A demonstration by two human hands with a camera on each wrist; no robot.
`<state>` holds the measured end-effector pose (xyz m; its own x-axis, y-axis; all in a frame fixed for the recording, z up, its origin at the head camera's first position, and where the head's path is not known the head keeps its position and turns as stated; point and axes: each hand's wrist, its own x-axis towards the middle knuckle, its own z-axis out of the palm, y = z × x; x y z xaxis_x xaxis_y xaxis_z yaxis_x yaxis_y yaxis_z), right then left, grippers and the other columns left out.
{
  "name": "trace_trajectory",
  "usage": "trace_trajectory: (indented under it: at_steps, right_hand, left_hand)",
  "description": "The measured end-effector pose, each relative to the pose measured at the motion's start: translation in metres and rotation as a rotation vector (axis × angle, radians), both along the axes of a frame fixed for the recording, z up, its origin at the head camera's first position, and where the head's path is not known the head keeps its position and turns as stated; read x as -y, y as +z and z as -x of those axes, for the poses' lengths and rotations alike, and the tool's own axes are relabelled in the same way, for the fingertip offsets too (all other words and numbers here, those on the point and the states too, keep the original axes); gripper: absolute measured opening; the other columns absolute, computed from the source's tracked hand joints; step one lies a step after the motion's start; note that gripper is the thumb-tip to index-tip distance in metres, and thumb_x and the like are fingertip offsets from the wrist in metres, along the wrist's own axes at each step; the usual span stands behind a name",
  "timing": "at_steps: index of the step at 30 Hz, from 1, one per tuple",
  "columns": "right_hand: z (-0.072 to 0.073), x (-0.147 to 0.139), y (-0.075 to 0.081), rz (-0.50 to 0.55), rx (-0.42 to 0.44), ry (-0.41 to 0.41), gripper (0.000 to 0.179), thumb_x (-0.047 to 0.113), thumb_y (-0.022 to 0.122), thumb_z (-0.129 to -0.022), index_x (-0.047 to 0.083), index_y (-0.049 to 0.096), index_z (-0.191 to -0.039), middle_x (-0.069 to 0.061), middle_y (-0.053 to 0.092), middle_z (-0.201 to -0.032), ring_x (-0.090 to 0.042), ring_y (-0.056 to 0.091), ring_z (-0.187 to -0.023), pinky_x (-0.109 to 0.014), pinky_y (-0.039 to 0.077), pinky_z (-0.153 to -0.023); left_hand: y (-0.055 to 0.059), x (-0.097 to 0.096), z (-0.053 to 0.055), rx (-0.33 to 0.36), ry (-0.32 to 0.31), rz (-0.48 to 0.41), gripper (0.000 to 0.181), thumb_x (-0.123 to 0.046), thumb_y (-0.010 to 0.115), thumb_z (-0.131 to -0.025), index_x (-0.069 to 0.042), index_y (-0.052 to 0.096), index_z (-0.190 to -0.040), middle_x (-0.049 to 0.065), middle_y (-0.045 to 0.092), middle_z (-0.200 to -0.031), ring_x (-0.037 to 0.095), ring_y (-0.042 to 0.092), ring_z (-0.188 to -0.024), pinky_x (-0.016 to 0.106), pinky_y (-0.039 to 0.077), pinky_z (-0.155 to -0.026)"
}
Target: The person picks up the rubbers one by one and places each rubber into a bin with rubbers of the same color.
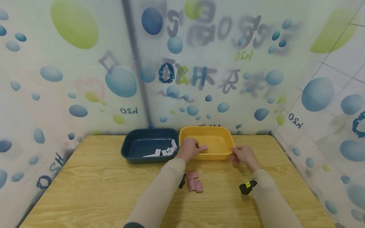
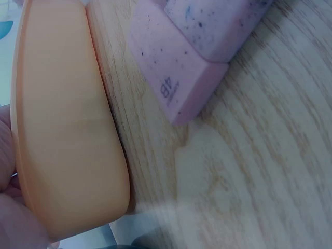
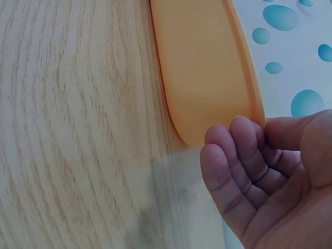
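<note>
My left hand (image 1: 189,149) is over the front left of the yellow plastic bin (image 1: 214,156), pinching a pink eraser (image 1: 203,148) inside the rim. At the bin's front right corner, my right hand (image 1: 244,156) grips the rim between thumb and bent fingers, as the right wrist view also shows (image 3: 259,176). Several pink erasers (image 1: 192,184) lie in a cluster on the table in front of the bin. Close up in the left wrist view, one speckled eraser (image 2: 161,72) bears a "4B" mark. The eraser in my left hand is out of sight there.
A dark blue bin (image 1: 148,160) stands against the yellow one on the left, with several white blocks (image 1: 157,152) inside. Both rest at the back of the wooden table (image 1: 99,183), close to a wall (image 1: 176,104) printed with bubbles and letters.
</note>
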<state>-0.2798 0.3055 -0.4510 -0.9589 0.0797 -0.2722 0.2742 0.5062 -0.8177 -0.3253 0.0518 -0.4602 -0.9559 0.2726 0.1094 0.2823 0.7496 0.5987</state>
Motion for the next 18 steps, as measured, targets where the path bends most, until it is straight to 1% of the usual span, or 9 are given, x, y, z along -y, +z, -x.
trace_trajectory:
  at_steps: [3,9,14,18]
  right_hand:
    - [-0.0002,0.0,-0.0002,0.006,0.0,-0.002,0.032,0.017,0.047,-0.11,-0.011,0.064,-0.104,-0.008,0.063,-0.078,-0.016,0.06,-0.068,-0.027,0.056,-0.064]
    - [0.0003,0.0011,-0.0003,0.013,0.007,-0.002,0.032,0.017,0.048,-0.11,-0.01,0.064,-0.104,-0.007,0.062,-0.077,-0.017,0.059,-0.068,-0.027,0.056,-0.064]
    - [0.0008,0.0005,-0.0007,0.013,0.014,-0.005,0.031,0.017,0.047,-0.11,-0.01,0.063,-0.105,-0.007,0.062,-0.077,-0.017,0.059,-0.067,-0.026,0.056,-0.064]
    - [0.0002,0.0004,0.0005,0.015,0.018,-0.01,0.031,0.017,0.048,-0.11,-0.01,0.063,-0.105,-0.007,0.062,-0.077,-0.017,0.059,-0.067,-0.027,0.056,-0.064]
  left_hand:
    - [-0.0002,-0.0003,0.0005,0.006,-0.001,0.012,0.055,-0.044,0.079,-0.09,-0.012,0.055,-0.053,-0.007,0.031,-0.049,0.009,0.031,-0.047,0.025,0.026,-0.048]
    - [0.0004,0.0,0.0004,0.039,0.008,0.036,0.042,-0.039,0.085,-0.086,-0.011,0.066,-0.061,-0.006,0.044,-0.053,0.011,0.041,-0.054,0.024,0.033,-0.05]
    - [0.0013,-0.0009,0.0005,0.066,0.021,0.036,0.036,-0.038,0.086,-0.084,-0.009,0.071,-0.069,-0.003,0.053,-0.061,0.013,0.047,-0.061,0.025,0.038,-0.054]
    - [0.0028,-0.0019,0.0003,0.071,0.026,0.042,0.033,-0.037,0.086,-0.084,-0.008,0.073,-0.076,0.0,0.06,-0.07,0.015,0.051,-0.066,0.026,0.041,-0.057]
